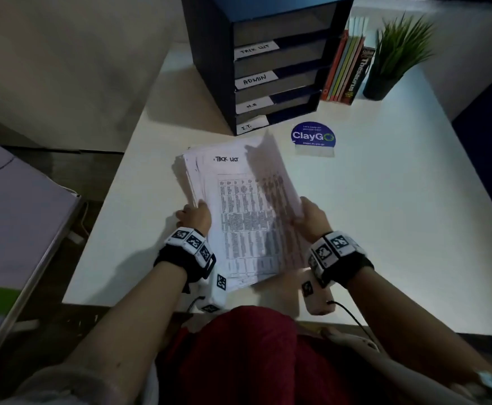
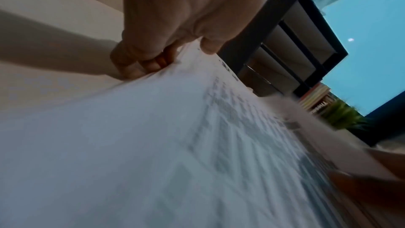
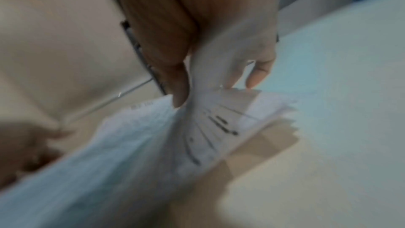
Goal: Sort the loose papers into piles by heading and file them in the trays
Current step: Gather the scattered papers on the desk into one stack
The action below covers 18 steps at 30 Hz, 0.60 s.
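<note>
A thick stack of printed papers [image 1: 236,211] lies on the white desk [image 1: 385,214] in front of me; the sheet on top is headed "TACK LIST". My left hand [image 1: 195,214] grips the stack's left edge, thumb on top and fingers curled under [image 2: 140,65]. My right hand [image 1: 310,214] pinches one sheet [image 1: 274,176] by its right edge and holds it lifted and tilted above the stack; in the right wrist view the thumb [image 3: 179,93] lies against the raised sheet [image 3: 210,68]. A dark blue tray rack [image 1: 276,62] stands at the back with slots labelled TACK LIST, ADMIN, H.R and I.T.
A row of books [image 1: 347,68] and a potted green plant [image 1: 396,54] stand right of the rack. A blue "ClayGo" sign [image 1: 313,137] sits on the desk just behind the stack. A second pale surface [image 1: 13,217] lies to my left, off the desk.
</note>
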Each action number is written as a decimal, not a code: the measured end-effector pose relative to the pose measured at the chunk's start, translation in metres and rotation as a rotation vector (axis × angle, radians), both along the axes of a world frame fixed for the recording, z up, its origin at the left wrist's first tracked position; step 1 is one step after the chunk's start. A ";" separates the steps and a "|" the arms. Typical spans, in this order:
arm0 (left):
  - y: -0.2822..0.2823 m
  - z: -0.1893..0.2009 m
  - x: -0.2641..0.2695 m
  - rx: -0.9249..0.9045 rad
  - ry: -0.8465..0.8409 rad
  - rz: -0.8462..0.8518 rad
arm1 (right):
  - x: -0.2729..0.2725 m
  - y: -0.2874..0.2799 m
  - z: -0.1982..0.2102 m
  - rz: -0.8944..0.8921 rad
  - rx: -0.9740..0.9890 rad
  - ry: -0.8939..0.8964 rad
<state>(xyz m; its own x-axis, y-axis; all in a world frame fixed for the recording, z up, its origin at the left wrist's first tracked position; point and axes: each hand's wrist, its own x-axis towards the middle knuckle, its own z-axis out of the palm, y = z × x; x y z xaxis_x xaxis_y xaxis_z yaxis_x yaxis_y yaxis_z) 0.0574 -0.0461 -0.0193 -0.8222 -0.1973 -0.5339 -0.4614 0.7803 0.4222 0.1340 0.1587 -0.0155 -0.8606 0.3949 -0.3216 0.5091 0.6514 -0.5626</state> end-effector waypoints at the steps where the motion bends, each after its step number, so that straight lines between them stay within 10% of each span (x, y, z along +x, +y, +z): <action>1: 0.003 0.003 0.004 0.043 -0.009 0.027 | -0.001 -0.003 -0.002 0.026 0.097 -0.065; 9: 0.017 0.006 0.021 -0.004 -0.044 0.054 | -0.021 0.005 -0.008 -0.052 0.076 -0.228; 14: 0.018 0.007 0.021 0.025 -0.052 0.079 | -0.026 -0.011 -0.005 -0.128 -0.422 -0.059; 18: 0.013 -0.001 0.018 0.103 -0.041 0.109 | -0.025 -0.019 0.022 0.138 -0.172 0.070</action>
<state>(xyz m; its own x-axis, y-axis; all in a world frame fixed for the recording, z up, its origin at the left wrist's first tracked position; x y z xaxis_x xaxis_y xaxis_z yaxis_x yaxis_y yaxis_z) 0.0750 -0.0336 -0.0199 -0.7758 -0.2265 -0.5889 -0.5597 0.6779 0.4766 0.1092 0.1401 0.0065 -0.9253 0.2161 -0.3117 0.3775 0.6040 -0.7019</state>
